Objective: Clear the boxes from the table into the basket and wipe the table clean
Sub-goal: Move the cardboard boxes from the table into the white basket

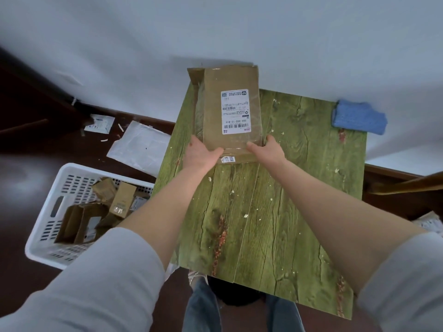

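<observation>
Head cam looking down: both arms are stretched out over the green wood-grain surface (275,212), and the cardboard box (230,111) sits at the far side of it, left of centre, up by the white wall (311,44). The left hand (200,155) has the near left corner and the right hand (267,150) has the near right corner, so the box lies straight out beyond the fingers (217,152). Each thumb is laid over the near top edge and the rest of each hand wraps the side, so both hands are grasping it. I honestly can't tell if the bottom is resting on the surface or already off it.

Its long axis runs away from the person, near end at the hands and far end pointing at the wall, reaching past the surface's back edge in this view. The broad face with the white shipping label (235,111) looks up at the camera, and the print reads sideways from here. A loose flap (195,77) sticks out along the far left side.

Other stuff: a blue cloth (358,118) is bunched at the far right corner, well apart from the box. White crumbs (245,215) and some reddish streaks (221,236) are scattered over the surface. Down on the dark floor (24,164) to the left is a white basket (38,233) with several smaller boxes (122,200) in it, and a white mailer bag (140,147) lies just behind that.
</observation>
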{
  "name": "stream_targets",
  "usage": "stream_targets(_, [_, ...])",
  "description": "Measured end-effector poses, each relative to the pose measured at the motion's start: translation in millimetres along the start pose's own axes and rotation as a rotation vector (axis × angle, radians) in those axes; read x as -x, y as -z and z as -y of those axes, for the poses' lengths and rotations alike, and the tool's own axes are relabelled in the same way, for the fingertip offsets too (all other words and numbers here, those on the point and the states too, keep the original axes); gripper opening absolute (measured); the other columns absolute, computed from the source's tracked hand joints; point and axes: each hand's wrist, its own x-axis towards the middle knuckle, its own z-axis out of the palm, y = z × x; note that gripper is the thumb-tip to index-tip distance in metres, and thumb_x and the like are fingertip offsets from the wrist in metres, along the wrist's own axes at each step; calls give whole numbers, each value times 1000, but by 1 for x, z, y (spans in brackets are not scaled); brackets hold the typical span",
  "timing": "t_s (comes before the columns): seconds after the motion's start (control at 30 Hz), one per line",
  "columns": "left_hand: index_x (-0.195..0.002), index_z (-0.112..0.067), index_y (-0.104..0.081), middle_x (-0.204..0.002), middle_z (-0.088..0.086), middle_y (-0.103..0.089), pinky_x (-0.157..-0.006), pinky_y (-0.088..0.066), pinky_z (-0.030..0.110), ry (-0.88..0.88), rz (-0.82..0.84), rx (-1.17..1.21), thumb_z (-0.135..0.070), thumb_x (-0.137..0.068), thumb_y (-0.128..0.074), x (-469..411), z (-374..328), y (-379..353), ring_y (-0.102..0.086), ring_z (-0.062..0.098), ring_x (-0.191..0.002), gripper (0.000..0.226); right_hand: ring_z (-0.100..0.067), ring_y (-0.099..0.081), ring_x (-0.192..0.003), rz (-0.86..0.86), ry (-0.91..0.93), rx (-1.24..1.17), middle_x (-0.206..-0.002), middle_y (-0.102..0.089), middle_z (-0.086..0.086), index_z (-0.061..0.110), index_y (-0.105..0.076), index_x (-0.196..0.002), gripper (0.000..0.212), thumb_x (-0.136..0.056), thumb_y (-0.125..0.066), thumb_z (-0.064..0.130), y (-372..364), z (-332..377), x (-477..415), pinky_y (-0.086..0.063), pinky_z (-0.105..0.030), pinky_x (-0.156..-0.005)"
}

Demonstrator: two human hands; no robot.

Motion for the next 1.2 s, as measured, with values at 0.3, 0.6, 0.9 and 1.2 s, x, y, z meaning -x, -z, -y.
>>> stream_targets(0.3, [-139,-10,-33,-135,6,-51,-101,-44,46,81,123,63,-50,-79,-66,-1,7,-10,-54,27,-118,79,-25,-60,-97,-18,-51,1,-112,-58,-6,7,-44,-129,48,-93,-53,37,-3,-8,-8,-53,-42,-88])
stream_targets(0.6, [-129,-6,-45,-128,8,-57,-97,-46,37,142,111,262,-33,-83,-68,6,22,-13,-56,27,-115,58,-27,-64,-99,21,-103,-144,-114,-60,-10,4,-50,-123,53,-86,-65,38,-12,-16,-1,-58,-42,-81])
stream_targets(0.9, [-126,-7,-51,-124,7,-60,-96,-45,33,51,70,376,-14,-84,-68,17,25,1,-57,25,-114,46,-25,-63,-94,83,-94,-218,-114,-61,-11,3,-51,-122,43,-90,-63,29,-12,-17,11,-57,-36,-79])
stream_targets(1.2, [-95,-20,-52,-95,-4,-61,-85,-51,35,-92,-46,249,-15,-86,-63,29,28,24,-61,18,-91,14,-27,-63,-82,108,-102,-190,-109,-61,-13,3,-52,-124,39,-92,-60,25,-29,-3,23,-58,-42,-80])
